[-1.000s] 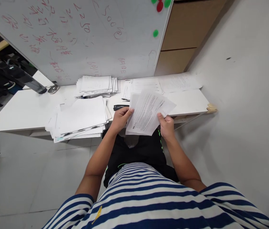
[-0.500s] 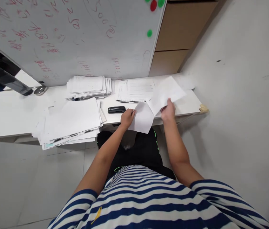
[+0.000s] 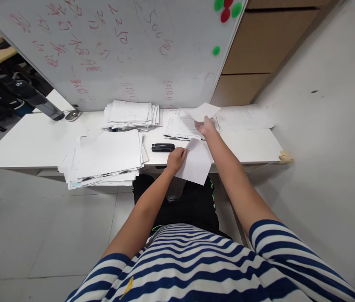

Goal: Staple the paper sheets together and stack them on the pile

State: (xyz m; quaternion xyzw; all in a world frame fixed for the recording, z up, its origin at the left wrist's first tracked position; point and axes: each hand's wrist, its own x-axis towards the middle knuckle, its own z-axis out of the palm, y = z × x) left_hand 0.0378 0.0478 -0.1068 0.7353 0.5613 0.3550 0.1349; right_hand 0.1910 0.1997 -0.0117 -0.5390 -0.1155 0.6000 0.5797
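Fingers of the right hand (image 3: 205,124) are pinching a loose sheet (image 3: 203,111) above the printed stack (image 3: 180,126) at twelve o'clock on the desk (image 3: 249,142), while the left hand (image 3: 176,158) is clamping folded pages (image 3: 197,161) at the near edge. Held so lightly, that sheet is risking a skewed landing or a slide off the stack; its print and the fingertips beneath are staying hidden.

You see a white sheet (image 3: 196,163) over your black trousers (image 3: 190,205), a black stapler (image 3: 162,147) on the white bench (image 3: 32,142), white paper stacks (image 3: 108,157), your shirt (image 3: 196,264) with navy and white stripes, and red writing with green and red magnets (image 3: 226,8) on the whiteboard (image 3: 117,50).
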